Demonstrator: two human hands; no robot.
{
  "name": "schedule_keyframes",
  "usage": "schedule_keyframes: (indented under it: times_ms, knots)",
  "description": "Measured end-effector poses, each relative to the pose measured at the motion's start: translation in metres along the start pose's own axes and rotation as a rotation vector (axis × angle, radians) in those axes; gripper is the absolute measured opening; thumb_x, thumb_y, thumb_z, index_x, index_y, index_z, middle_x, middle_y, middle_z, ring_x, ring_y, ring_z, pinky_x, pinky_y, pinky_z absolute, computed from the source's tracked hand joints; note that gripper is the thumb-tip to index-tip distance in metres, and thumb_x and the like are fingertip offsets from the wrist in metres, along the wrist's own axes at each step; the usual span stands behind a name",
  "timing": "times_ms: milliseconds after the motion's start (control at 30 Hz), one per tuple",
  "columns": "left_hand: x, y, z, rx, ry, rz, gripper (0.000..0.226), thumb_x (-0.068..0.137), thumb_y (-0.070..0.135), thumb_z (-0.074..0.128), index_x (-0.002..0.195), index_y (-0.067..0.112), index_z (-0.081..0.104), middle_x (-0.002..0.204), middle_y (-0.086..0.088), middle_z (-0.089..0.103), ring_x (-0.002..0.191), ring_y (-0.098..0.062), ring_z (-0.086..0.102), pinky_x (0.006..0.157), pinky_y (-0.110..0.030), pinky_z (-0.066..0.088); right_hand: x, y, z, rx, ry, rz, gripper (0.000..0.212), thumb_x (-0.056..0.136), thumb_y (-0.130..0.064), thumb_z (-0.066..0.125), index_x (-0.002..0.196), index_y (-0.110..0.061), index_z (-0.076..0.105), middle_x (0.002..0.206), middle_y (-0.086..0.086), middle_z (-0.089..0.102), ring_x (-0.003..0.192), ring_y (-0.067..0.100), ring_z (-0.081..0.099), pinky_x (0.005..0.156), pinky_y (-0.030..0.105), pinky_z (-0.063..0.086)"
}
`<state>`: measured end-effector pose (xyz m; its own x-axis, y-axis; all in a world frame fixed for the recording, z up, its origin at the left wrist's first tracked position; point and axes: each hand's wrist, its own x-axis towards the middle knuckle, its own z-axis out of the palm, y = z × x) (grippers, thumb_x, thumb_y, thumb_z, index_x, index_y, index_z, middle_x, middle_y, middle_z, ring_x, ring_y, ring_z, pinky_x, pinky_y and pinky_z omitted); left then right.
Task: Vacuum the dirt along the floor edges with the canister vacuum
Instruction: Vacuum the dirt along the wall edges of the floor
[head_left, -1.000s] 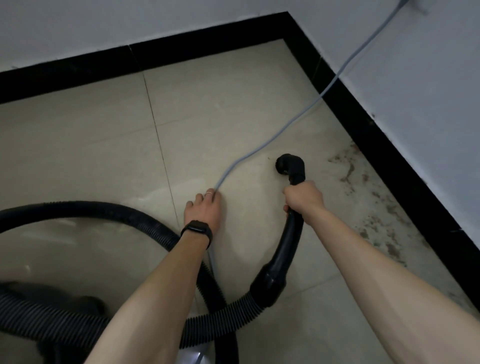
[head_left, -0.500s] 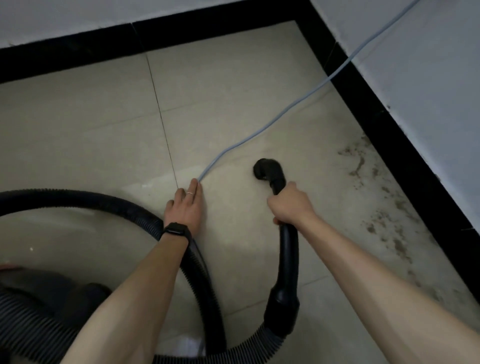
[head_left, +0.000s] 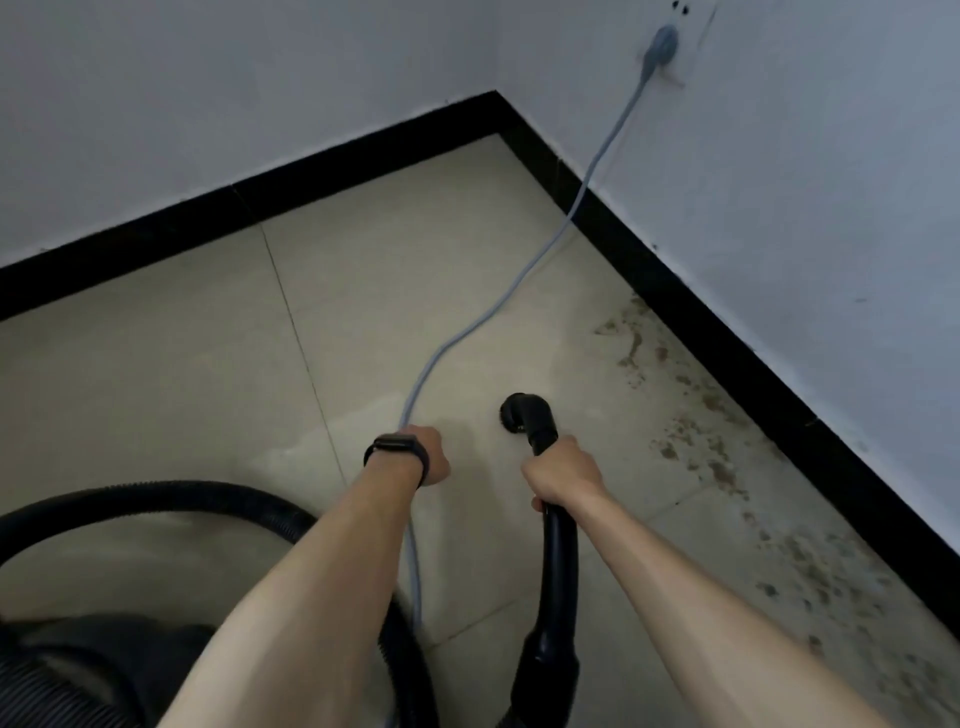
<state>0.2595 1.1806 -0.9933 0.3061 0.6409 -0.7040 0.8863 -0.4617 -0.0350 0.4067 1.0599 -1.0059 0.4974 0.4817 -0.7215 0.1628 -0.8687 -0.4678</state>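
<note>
Right hand (head_left: 563, 475) is closed around the black wand (head_left: 558, 551), just behind its bent nozzle (head_left: 522, 415). Left hand (head_left: 423, 454) is curled over the grey cord (head_left: 457, 338); the cord goes in at the hand's far side and comes out beneath my forearm (fingers tucked under, so I judge the hold from the fist shape).

Key relation: the dirt (head_left: 722, 467) lies to the right of the nozzle, apart from it, with clean tile between. It forms a brown speckled band hugging the black baseboard (head_left: 727, 332) of the right wall, its long axis running from far-left to near-right. The right hand is the nearer one, and the wand already points far, roughly alongside that band. My guess is that the next move is a swing of the nozzle rightward, then a run along the edge.

In the way: little. The cord lies left of the nozzle and only crosses to the right wall beyond the far end of the dirt, climbing to the plug (head_left: 662, 47). The ribbed hose (head_left: 156, 493) loops at near left and may drag.
</note>
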Motion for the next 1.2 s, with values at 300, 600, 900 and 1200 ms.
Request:
schedule_keyframes:
  times_ms: [300,600,900,1200]
  knots:
    - [-0.055,0.129,0.007,-0.252,-0.305,0.086,0.023,0.074,0.016,0.057,0.094,0.01,0.066,0.103,-0.01,0.067,0.086,-0.024,0.062,0.078,-0.035,0.053,-0.013,0.073,-0.021,0.256,0.067,0.107,0.042,0.091,-0.023,0.057,0.128,-0.01,0.044,0.093,0.008,0.064,0.071,0.026,0.073,0.066,0.037,0.062]
    - [-0.066,0.15,0.035,-0.392,-0.722,0.098,0.056,0.066,0.036,0.079,0.118,0.027,0.064,0.115,0.009,0.062,0.101,-0.01,0.062,0.098,-0.04,0.048,0.022,0.081,-0.062,0.903,0.016,0.147,0.038,0.099,-0.029,0.056,0.127,-0.005,0.052,0.077,0.011,0.057,0.057,0.025,0.056,0.055,0.034,0.052]
    - [-0.063,0.156,0.056,-0.714,-0.396,0.065,0.027,0.058,0.017,0.064,0.084,0.01,0.063,0.068,-0.006,0.068,0.057,-0.022,0.067,0.062,-0.033,0.056,0.031,0.06,-0.055,1.057,-0.031,0.063,0.028,0.105,-0.024,0.06,0.123,-0.004,0.054,0.083,0.008,0.057,0.063,0.021,0.06,0.058,0.036,0.059]
    - [-0.036,0.14,0.072,-0.465,0.134,0.026,0.023,0.076,0.038,0.051,0.096,0.03,0.058,0.076,0.006,0.055,0.065,-0.016,0.057,0.06,-0.027,0.048,0.039,0.039,-0.03,1.307,-0.209,0.106,0.024,0.096,-0.025,0.072,0.083,-0.013,0.057,0.066,0.003,0.058,0.053,0.015,0.056,0.054,0.028,0.052]
